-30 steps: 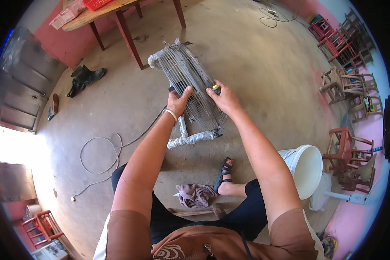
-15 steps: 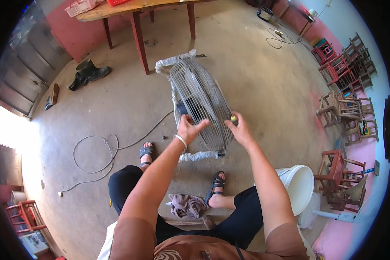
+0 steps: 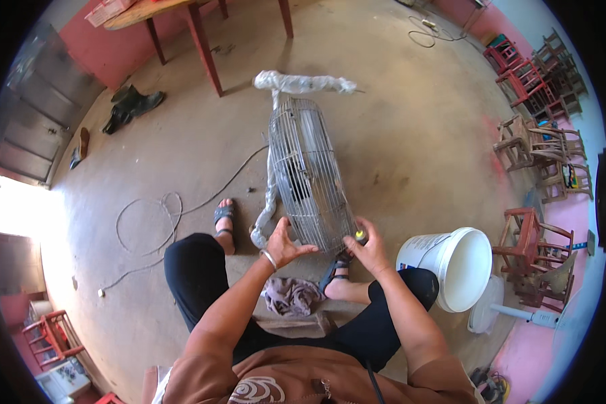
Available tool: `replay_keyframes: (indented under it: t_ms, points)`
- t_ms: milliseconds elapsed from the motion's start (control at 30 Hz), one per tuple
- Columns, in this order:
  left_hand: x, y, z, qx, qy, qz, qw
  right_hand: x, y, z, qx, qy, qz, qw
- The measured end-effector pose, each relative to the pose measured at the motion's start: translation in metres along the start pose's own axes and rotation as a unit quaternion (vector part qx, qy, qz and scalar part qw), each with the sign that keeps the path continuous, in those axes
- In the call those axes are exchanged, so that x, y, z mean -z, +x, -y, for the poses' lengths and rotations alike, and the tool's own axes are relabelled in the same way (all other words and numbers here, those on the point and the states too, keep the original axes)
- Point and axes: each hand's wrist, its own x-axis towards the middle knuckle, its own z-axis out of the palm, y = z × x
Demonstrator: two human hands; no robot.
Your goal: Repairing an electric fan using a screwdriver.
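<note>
A floor fan [image 3: 310, 175] with a round wire cage stands edge-on in front of me, its frame [image 3: 306, 83] wrapped in clear plastic. At the cage's near left edge is my left hand [image 3: 284, 248], a bracelet on its wrist. Its thumb and fingers lie apart against the wires and seem to grip the near end. My right hand [image 3: 369, 250] is closed at the cage's near right edge. It holds a dark-handled tool [image 3: 361, 237] with a yellow end, possibly a screwdriver; the rest of the tool is hidden. A crumpled purple-grey cloth [image 3: 293, 297] lies below my hands.
To my right stands a white bucket [image 3: 466, 269] with a lid [image 3: 483, 306] beside it. The fan's cord [image 3: 141, 250] loops over the floor at left. Boots [image 3: 133, 104] and a wooden table [image 3: 141, 15] are farther off. Several small chairs [image 3: 518, 232] line the right wall.
The fan has turned and come nearer to me, and its plastic-wrapped frame now extends at the far end. Both hands have moved down toward me along with the near end of the cage.
</note>
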Motion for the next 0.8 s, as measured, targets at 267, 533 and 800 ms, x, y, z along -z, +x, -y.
replay_keyframes:
  t_ms: [267, 533, 800]
  points:
    - [0.004, -0.011, -0.002, -0.056, -0.088, -0.003, 0.995, -0.008, 0.039, 0.11, 0.089, -0.014, -0.097, 0.991]
    - [0.007, -0.006, -0.007, 0.024, -0.087, 0.023, 0.996, -0.058, 0.097, 0.191, 0.27, -0.214, -0.088, 0.935]
    - [0.016, -0.003, -0.005, 0.039, -0.046, 0.06, 0.996, -0.066, 0.115, 0.196, 0.261, -0.298, -0.049, 0.917]
